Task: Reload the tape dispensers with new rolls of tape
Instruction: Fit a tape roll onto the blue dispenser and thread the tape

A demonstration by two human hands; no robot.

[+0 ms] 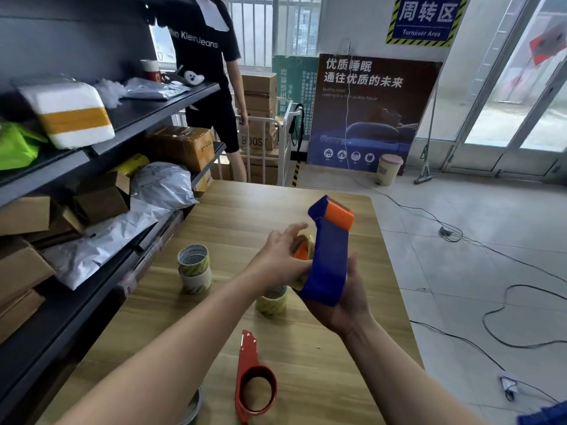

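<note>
I hold a blue tape dispenser [329, 259] with an orange blade cover above the wooden table [221, 216]. My right hand [346, 305] grips its lower end from below. My left hand [282, 256] presses on a yellowish tape roll [303, 248] at the dispenser's left side, around an orange hub. Two tape rolls [194, 273] stand stacked on the table to the left. Another roll [271, 300] sits just under my left wrist. A red tape dispenser [253, 381] with nothing in its ring lies near the table's front edge.
Dark shelves [129, 124] with parcels, boxes and grey mailer bags run along the left. A person in a black shirt [211, 75] stands beyond the table's far left corner. Cables [491, 259] trail over the tiled floor to the right. A bin [388, 168] stands by a poster.
</note>
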